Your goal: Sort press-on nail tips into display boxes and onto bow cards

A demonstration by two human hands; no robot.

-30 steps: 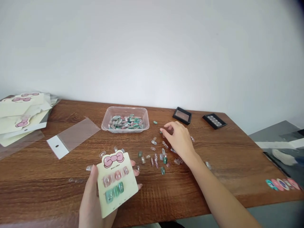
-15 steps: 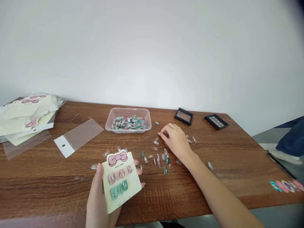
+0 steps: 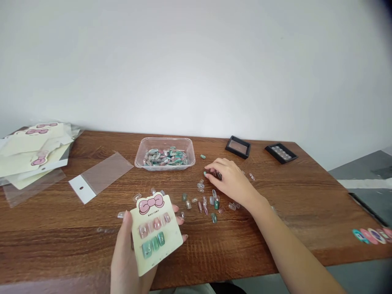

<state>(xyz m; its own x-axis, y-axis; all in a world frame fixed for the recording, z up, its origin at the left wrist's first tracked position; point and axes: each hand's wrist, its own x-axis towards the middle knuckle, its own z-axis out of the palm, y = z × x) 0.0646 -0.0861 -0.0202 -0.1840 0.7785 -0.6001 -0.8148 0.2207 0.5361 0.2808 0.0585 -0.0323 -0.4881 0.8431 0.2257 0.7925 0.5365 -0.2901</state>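
Note:
My left hand (image 3: 125, 253) grips a cream display card (image 3: 170, 241) near the table's front edge. On the card are a pink bow print, a row of pinkish press-on nails (image 3: 157, 223) and a shorter row of green ones (image 3: 155, 243). Over the table's middle, my right hand (image 3: 228, 177) is closed in a pinch, with a small green press-on nail (image 3: 205, 173) at its fingertips. Below and left of it lie loose nails in pink, clear and green, among them a dark green nail (image 3: 214, 218). The palm hides part of the table.
A clear plastic tub (image 3: 141, 153) full of press-on nails stands at the back. Two black framed boxes (image 3: 238, 147) (image 3: 281, 152) lie at the back right. To the left are a clear bag (image 3: 105, 173) and a pile of cards and bags (image 3: 36, 151).
My right hand has shifted slightly, and a green nail now shows at its fingertips. My left hand keeps the card in nearly the same place. The view has turned a little.

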